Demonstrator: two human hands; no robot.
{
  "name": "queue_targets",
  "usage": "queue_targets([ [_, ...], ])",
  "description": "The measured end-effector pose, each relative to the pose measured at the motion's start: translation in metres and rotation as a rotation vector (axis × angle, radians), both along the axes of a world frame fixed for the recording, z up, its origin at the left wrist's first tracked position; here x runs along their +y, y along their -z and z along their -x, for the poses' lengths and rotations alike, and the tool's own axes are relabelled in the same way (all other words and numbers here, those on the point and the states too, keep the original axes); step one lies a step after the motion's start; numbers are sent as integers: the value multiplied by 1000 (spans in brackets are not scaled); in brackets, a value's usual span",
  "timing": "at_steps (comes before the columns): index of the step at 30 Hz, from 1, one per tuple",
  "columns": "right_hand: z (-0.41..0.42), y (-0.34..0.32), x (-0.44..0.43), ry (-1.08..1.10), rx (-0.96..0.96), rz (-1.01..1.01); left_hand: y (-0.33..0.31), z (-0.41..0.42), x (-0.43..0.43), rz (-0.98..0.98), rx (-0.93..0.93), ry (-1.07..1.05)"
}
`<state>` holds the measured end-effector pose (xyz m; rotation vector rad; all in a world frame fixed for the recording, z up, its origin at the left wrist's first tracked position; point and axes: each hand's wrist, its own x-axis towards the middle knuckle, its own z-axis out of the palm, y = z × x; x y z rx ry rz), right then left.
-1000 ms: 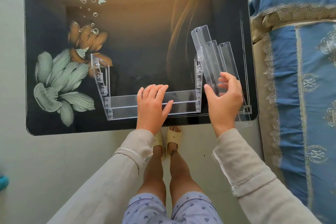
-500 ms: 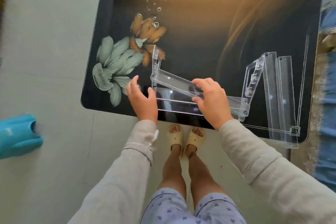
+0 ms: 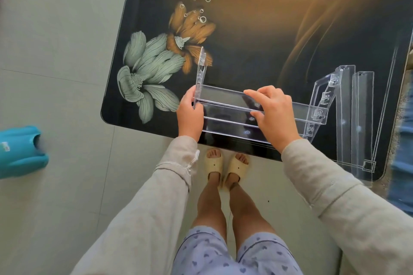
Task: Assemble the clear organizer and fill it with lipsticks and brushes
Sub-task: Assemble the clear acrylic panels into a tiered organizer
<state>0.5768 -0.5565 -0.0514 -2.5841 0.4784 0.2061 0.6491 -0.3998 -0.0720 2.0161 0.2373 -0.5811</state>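
A half-built clear organizer [image 3: 223, 116] stands near the front edge of the dark table [image 3: 268, 29], with two upright side panels and stepped clear shelf strips between them. My left hand [image 3: 190, 114] grips its left end at the side panel [image 3: 201, 69]. My right hand [image 3: 273, 114] pinches a clear shelf strip [image 3: 225, 95] at the top of the steps. Two loose clear strips [image 3: 362, 123] lie at the table's right end, next to the right side panel [image 3: 321, 100]. No lipsticks or brushes are in view.
The table top carries a printed flower and bubble pattern. A teal object [image 3: 20, 152] lies on the tiled floor at the left. Blue patterned fabric [image 3: 404, 136] shows at the right edge. My legs and slippers [image 3: 225, 167] are below the table's front edge.
My right hand left the loose strips and came onto the organizer. Both hands now hold it, with a shelf strip raised across the top. The view swung left.
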Motion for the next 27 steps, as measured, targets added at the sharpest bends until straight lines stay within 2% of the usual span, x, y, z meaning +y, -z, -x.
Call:
queue_targets([
  [8,-2,7,-1,11,15,0,4,-2,-12,8,-53,-53],
  [14,-2,10,-2,8,-27,14,13,-5,-24,-171,-115,-67],
  [20,5,8,0,-9,-76,70,15,4,-25,-220,-188,-73],
  [23,21,3,1,38,-126,77,12,18,-25,-316,-337,-48],
  [27,50,-3,0,231,-255,-7,5,28,-29,-335,-327,-170],
])
